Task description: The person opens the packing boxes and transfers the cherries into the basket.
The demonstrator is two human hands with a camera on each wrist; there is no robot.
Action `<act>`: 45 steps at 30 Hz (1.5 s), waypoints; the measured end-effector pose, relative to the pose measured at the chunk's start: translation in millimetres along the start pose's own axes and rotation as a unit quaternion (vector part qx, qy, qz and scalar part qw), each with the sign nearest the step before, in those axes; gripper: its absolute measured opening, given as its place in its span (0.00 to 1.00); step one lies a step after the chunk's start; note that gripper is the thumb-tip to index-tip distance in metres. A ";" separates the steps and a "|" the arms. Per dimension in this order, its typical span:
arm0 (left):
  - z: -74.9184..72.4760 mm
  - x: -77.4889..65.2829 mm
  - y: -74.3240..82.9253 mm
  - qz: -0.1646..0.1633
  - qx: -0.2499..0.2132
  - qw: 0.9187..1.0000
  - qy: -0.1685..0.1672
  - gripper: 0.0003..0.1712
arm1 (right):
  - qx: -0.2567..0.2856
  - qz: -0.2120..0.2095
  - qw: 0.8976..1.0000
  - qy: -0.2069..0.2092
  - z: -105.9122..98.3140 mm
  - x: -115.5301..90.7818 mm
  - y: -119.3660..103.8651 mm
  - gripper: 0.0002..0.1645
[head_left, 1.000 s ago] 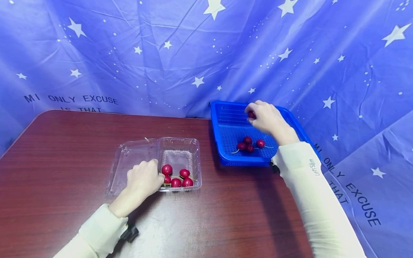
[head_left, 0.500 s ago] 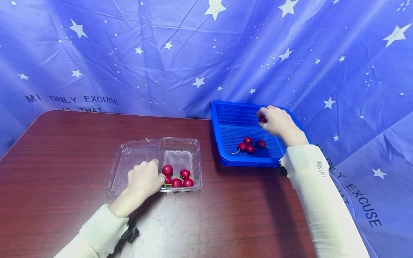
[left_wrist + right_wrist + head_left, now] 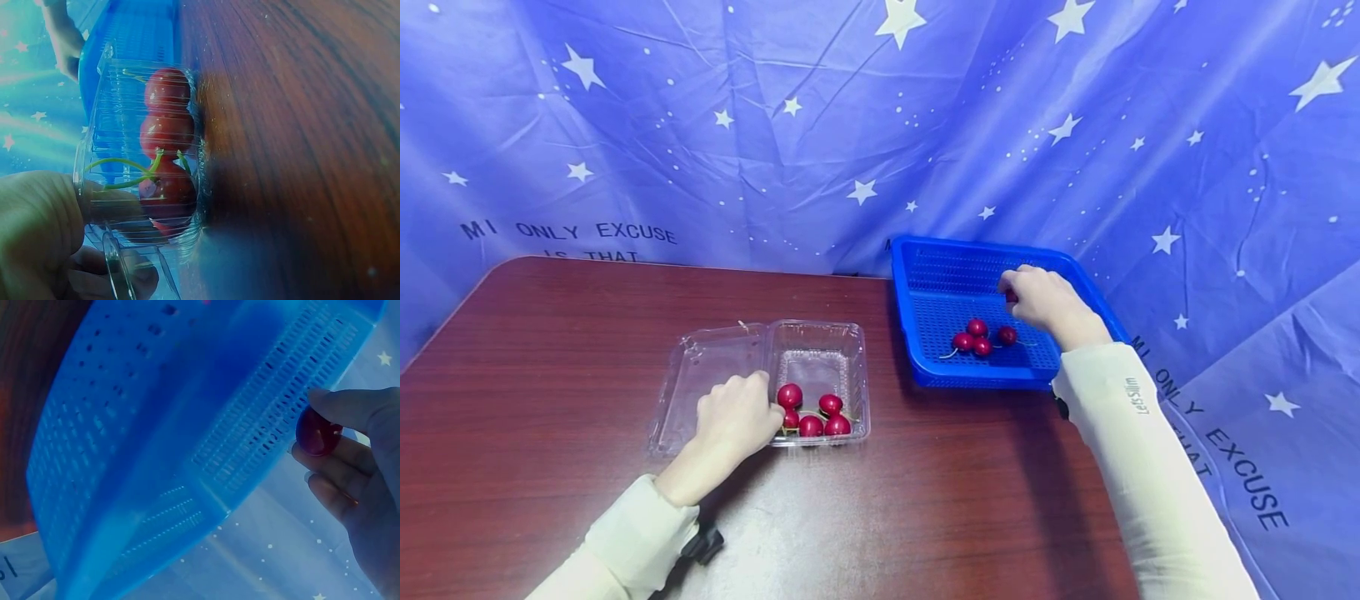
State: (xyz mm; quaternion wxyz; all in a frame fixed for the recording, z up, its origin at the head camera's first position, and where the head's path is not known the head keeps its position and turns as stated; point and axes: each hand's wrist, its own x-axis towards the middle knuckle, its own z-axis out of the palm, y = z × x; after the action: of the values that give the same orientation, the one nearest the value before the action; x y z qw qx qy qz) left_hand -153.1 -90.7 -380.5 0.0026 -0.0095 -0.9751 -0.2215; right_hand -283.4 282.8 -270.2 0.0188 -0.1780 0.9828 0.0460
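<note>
In the head view, my left hand (image 3: 737,417) grips the hinge side of a clear plastic clamshell box (image 3: 862,358), which lies with its lid folded out to the left. The left wrist view shows the thumb inside the wall and the other fingers outside it. Several red cherries (image 3: 811,426) with green stems sit at the near end of this box. Over the blue perforated basket (image 3: 901,312), my right hand (image 3: 1048,302) pinches one dark red cherry (image 3: 317,432) between thumb and fingers. Below and left of that hand, several cherries (image 3: 977,327) lie on the basket floor.
Both containers stand on a reddish-brown wooden table (image 3: 587,333), the basket at the back right. A blue star-printed cloth (image 3: 760,142) hangs right behind the table and along its right side.
My right hand has moved to the right over the basket and then lowered, with the cherry still pinched in it. My left hand has stayed in place on the clamshell box.
</note>
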 end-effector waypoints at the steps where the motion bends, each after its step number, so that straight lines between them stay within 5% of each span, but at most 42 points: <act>1: -0.1 0.0 0.1 0.000 -0.001 1.000 0.000 0.06 | 0.001 0.001 1.000 -0.004 1.7 -0.2 0.4 0.17; 23: 1.4 0.1 -1.4 0.004 0.002 1.000 -0.003 0.06 | -0.013 0.006 0.996 -0.087 27.2 -1.4 1.0 0.19; 45: 1.3 0.1 -0.2 -0.002 0.003 1.000 0.001 0.07 | 0.004 0.001 0.996 -0.094 46.3 -3.4 -0.7 0.22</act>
State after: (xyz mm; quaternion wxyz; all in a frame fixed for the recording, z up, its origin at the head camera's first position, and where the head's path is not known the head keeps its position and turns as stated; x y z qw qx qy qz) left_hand -153.2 -90.3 -381.7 0.0035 -0.0074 -0.9757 -0.2190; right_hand -279.0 287.8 -316.1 0.1119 -0.1715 0.9770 0.0591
